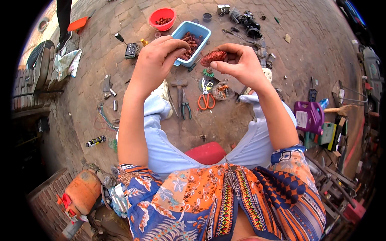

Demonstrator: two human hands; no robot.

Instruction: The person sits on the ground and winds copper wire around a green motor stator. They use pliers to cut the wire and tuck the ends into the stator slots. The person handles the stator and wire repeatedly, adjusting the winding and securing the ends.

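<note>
Paving (pixel 120 56) of brick serves as the work floor, and a red stool (pixel 207 152) is sat on with knees apart, so that tools lie within reach between the feet.

At far left a tyre (pixel 38 60) is leaned by a low wall. Nearer, a spray can (pixel 95 141) lies on its side, and a bundle of wires (pixel 105 116) is spread beside a few small metal parts.

The left hand (pixel 155 60) is raised over the floor with its fingertips pinched together, right at the near rim of a blue tub (pixel 192 42); whether a scrap is pinched in them cannot be told. The tub holds reddish copper bits, and a red bowl (pixel 162 18) behind it holds more, seemingly kept apart as sorted lots.

Below the hands a hammer (pixel 179 90), pliers (pixel 185 106) and orange-handled scissors (pixel 206 98) are laid side by side, handles toward the sitter for easy pick-up.

The right hand (pixel 241 66) is closed around a copper coil (pixel 213 57), gripped between thumb and fingers and held up in front of the tub, just beside the left fingertips, so both hands can work on it.

At right a purple jug (pixel 309 116) stands among stacked scrap and tools.
</note>
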